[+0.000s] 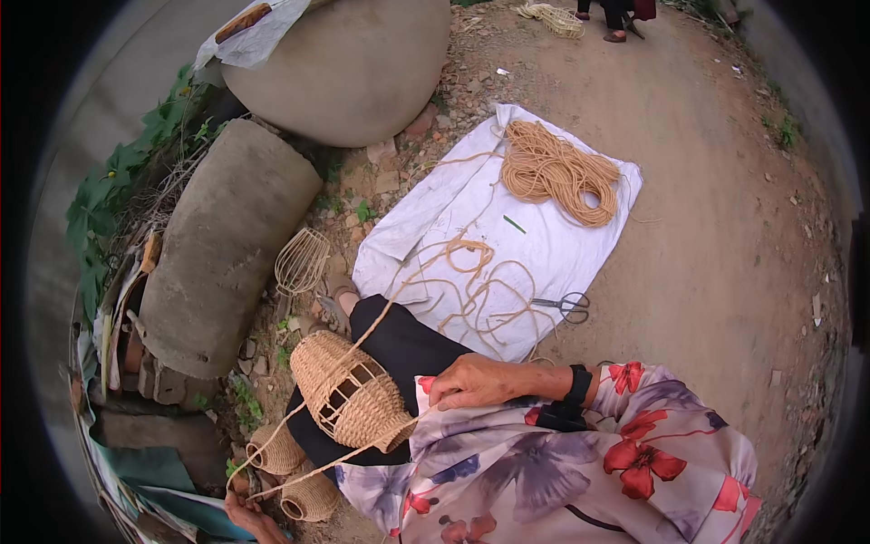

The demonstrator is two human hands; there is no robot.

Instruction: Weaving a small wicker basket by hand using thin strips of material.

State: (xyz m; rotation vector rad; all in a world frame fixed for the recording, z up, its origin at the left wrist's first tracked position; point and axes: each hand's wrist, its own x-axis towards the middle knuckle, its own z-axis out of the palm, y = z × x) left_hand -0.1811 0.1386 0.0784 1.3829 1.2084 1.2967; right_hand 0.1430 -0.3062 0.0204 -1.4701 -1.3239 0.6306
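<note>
A half-woven basket [362, 399] of tan twisted rope lies tilted across my dark-trousered lap, bare ribs showing in an open band around its middle. My left hand [254, 519], low at the left edge of the view, is closed on the rope [313, 470], which bends round there and runs back past the basket's narrow end. On the basket's right, my right hand [471, 381] has its fingers curled together where that strand comes up to them; the exact pinch is partly hidden. Another length of rope crosses over the basket toward the white sheet [399, 227].
On the sheet lie a coil of rope [553, 172], loose strands and scissors [571, 306]. Two woven baskets [310, 498] sit by my left leg. A bare rib frame [302, 261] stands near a concrete slab [222, 245]. A person's feet [615, 37] show far off.
</note>
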